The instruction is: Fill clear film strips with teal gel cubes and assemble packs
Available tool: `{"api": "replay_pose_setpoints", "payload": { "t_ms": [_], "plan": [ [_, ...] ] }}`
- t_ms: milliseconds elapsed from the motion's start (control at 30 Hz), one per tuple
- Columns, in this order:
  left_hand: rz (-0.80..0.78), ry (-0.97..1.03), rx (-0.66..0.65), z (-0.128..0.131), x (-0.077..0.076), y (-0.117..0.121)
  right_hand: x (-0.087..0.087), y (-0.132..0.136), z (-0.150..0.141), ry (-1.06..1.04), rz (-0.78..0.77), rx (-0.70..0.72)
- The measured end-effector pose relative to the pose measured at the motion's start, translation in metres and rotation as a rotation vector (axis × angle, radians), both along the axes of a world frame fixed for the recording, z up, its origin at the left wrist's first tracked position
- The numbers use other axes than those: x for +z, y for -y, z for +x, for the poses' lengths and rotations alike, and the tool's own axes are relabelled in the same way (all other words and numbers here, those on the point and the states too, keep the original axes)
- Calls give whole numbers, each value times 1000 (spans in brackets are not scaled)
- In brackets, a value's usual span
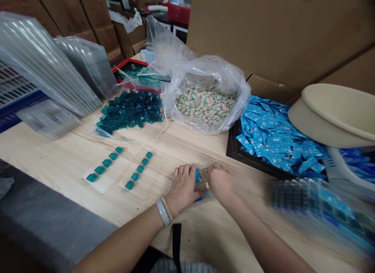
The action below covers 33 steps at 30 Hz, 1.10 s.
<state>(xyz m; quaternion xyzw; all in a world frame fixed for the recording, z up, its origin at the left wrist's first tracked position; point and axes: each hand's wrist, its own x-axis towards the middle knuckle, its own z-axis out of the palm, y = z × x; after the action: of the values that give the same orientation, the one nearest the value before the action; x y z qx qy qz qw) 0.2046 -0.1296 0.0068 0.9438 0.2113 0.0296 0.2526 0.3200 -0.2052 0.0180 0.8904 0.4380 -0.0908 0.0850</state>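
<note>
A small clear plastic pack [201, 180] with blue pieces in it lies on the wooden table, between my two hands. My left hand [182, 187], with a pale bangle and a beaded bracelet at its wrist, presses on the pack's left side, thumb below it. On the opposite side my right hand [220, 181] has its fingers curled onto the pack's edge. Exactly what the fingertips pinch is hidden. To the left, green cubes [100, 170] form one row, and more green cubes [137, 172] form a second row on clear plastic strips.
Behind are dark teal cubes [133, 108], a plastic bag of small patterned pieces [205, 105], and a black tray [258, 163] of blue sachets [272, 136]. Filled clear packs [316, 210] stand right, blurred. Clear plastic trays [43, 65] lean left. A cream bowl [331, 120] overhangs the sachets.
</note>
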Motion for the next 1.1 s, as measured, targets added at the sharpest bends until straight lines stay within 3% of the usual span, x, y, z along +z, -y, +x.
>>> {"api": "replay_pose_setpoints", "payload": {
  "t_ms": [133,400,767,1100],
  "plan": [
    [5,16,-1,0,-1,2,7,-11,4,-48,-92,24],
    [-14,75,-4,-3,-4,2,3,-2,8,-47,-99,42],
    [-14,121,8,-5,-9,1,7,-16,-1,29,-180,35],
    [-57,167,21,-7,-10,1,-11,17,10,-74,228,35]
  ]
}}
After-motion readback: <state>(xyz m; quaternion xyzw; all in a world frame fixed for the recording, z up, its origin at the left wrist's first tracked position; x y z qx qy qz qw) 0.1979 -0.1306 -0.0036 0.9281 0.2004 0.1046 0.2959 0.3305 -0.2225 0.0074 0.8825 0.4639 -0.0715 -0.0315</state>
